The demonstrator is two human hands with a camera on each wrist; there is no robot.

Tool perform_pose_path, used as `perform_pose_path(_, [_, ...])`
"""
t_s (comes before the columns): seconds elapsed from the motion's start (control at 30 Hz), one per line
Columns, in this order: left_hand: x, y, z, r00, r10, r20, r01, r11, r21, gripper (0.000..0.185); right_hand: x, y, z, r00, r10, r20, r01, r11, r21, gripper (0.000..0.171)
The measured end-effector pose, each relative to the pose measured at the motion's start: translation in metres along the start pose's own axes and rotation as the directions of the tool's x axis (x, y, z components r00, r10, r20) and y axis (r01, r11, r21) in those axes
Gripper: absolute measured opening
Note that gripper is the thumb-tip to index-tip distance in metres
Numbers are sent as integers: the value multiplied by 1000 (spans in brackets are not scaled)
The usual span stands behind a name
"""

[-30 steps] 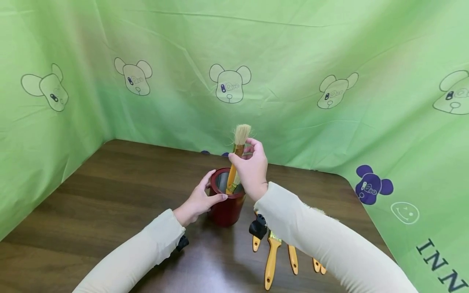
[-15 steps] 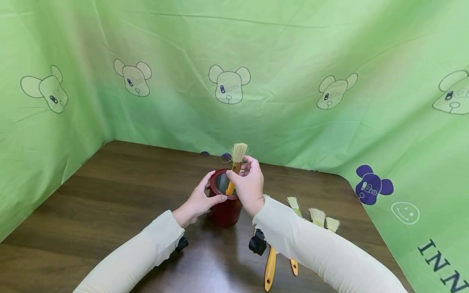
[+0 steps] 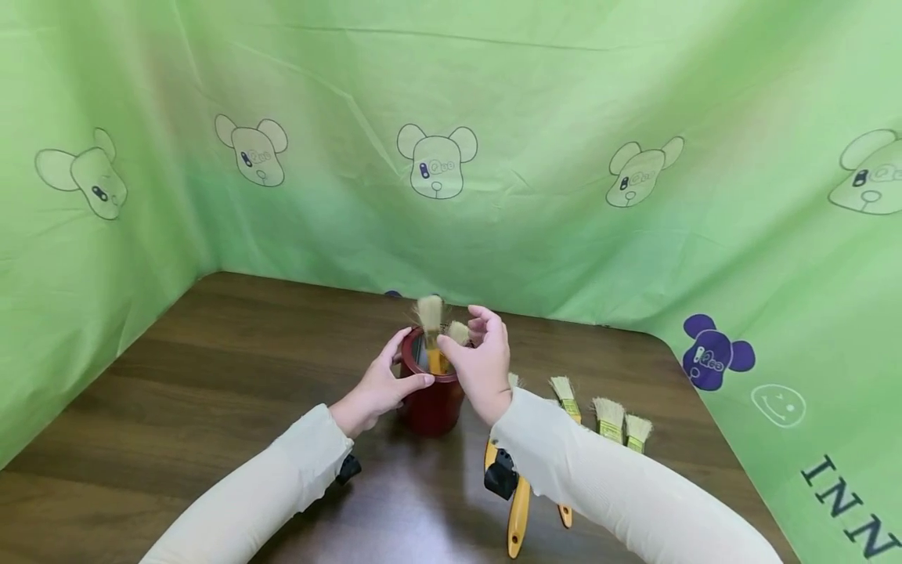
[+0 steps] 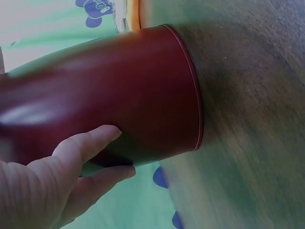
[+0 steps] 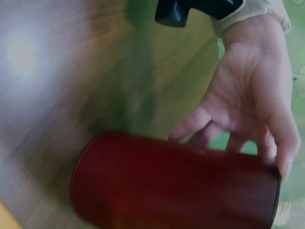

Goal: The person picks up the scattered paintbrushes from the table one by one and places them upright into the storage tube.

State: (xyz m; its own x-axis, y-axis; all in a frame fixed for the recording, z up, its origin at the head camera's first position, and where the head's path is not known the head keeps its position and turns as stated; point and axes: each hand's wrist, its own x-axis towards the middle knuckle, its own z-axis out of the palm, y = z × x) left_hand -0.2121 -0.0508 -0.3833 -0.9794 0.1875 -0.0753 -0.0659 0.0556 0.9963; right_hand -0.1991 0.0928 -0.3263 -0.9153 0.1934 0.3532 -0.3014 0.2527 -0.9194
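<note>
Two brushes [image 3: 431,315] stand bristles-up in the red cup [image 3: 431,401] mid-bench [image 3: 211,376]; left hand [image 3: 380,384] fingers should keep clasping its wall while the right hand [image 3: 482,364], fingers loosely released, lifts away without toppling them.

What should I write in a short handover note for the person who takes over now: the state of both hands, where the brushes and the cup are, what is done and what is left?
Left hand: grips the side of the red cup, which stands upright on the table.
Right hand: at the cup's rim, fingers loosely curled; whether it touches a brush cannot be told.
Done: two brushes in the cup, bristles up.
Left: the brushes on the table lie to the right of the cup, partly under the right sleeve; at least four show.
</note>
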Motion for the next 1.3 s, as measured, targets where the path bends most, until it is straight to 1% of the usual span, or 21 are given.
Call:
perform_pose_path(0.13, [-1, 1, 0, 1000, 5, -10, -5, 1000, 5, 82, 2, 2, -15, 1000, -23, 2, 23, 999, 49, 56])
perform_pose_path(0.2, [-1, 0, 0, 1000, 4, -6, -4, 1000, -2, 82, 4, 5, -27, 1000, -17, -12, 18, 1000, 25, 56])
perform_pose_path(0.3, [-1, -1, 0, 1000, 10, -3, -10, 1000, -10, 82, 6, 15, -47, 998, -8, -59, 5, 999, -36, 53])
perform_pose_path(0.4, [-1, -1, -1, 1000, 10, -11, -11, 1000, -16, 82, 8, 29, -68, 994, 9, -110, -18, 997, -81, 51])
perform_pose_path(0.5, [-1, -1, -1, 1000, 5, -17, -6, 1000, -23, 82, 9, 45, -91, 987, 45, -156, -62, 992, -108, 48])
perform_pose_path(0.53, [-1, -1, -1, 1000, 6, -14, -6, 1000, -22, 82, 10, 49, -99, 987, 75, -144, -93, 989, -117, 48])
perform_pose_path(0.57, [-1, -2, -1, 1000, 6, -12, -6, 1000, -20, 82, 10, 53, -108, 987, 112, -115, -127, 983, -129, 50])
perform_pose_path(0.6, [-1, -2, -1, 1000, 6, -9, -6, 1000, -19, 83, 11, 57, -118, 985, 158, -68, -167, 975, -147, 53])
perform_pose_path(0.63, [-1, -2, 0, 1000, 3, -6, -3, 1000, -21, 83, 12, 60, -130, 978, 207, -3, -205, 966, -160, 57])
perform_pose_path(0.67, [-1, -1, 0, 1000, 2, -4, -2, 1000, -20, 83, 14, 63, -142, 964, 256, 70, -240, 954, -178, 62])
perform_pose_path(0.7, [-2, -1, 0, 1000, 1, -1, -1, 1000, -21, 83, 15, 66, -155, 942, 303, 145, -270, 939, -214, 67])
perform_pose_path(0.73, [-2, -1, 1, 1000, 2, 1, -2, 1000, -22, 83, 16, 69, -169, 911, 347, 222, -291, 923, -251, 72])
perform_pose_path(0.8, [-2, 0, 1, 1000, -1, -5, 0, 1000, -24, 83, 18, 77, -196, 850, 410, 330, -297, 892, -341, 81])
perform_pose_path(0.83, [-2, 0, 1, 1000, -3, -9, 2, 1000, -26, 83, 18, 81, -209, 827, 431, 361, -294, 879, -375, 83])
perform_pose_path(0.9, [-2, 1, 1, 1000, -1, -13, 1, 1000, -21, 83, 17, 89, -232, 795, 461, 394, -277, 854, -440, 87])
perform_pose_path(0.93, [-2, 1, 1, 1000, -1, -14, 0, 1000, -18, 83, 17, 93, -242, 783, 470, 408, -270, 847, -458, 87])
perform_pose_path(0.97, [-2, 2, 1, 1000, 0, -16, 0, 1000, -17, 83, 15, 98, -252, 777, 475, 412, -270, 843, -465, 87])
perform_pose_path(1.0, [-2, 2, 0, 1000, -2, -17, 1, 1000, -16, 83, 14, 102, -260, 776, 476, 414, -274, 845, -458, 88])
perform_pose_path(1.13, [-2, 2, 1, 1000, -3, -14, 2, 1000, -19, 83, 8, 116, -283, 782, 479, 400, -318, 857, -406, 88])
perform_pose_path(1.17, [-2, 2, 1, 1000, -3, -14, 3, 1000, -20, 83, 6, 119, -286, 779, 486, 396, -333, 856, -396, 88])
perform_pose_path(1.3, [-1, 2, 0, 1000, -6, -12, 6, 1000, -27, 83, 2, 130, -289, 753, 546, 367, -415, 827, -379, 87])
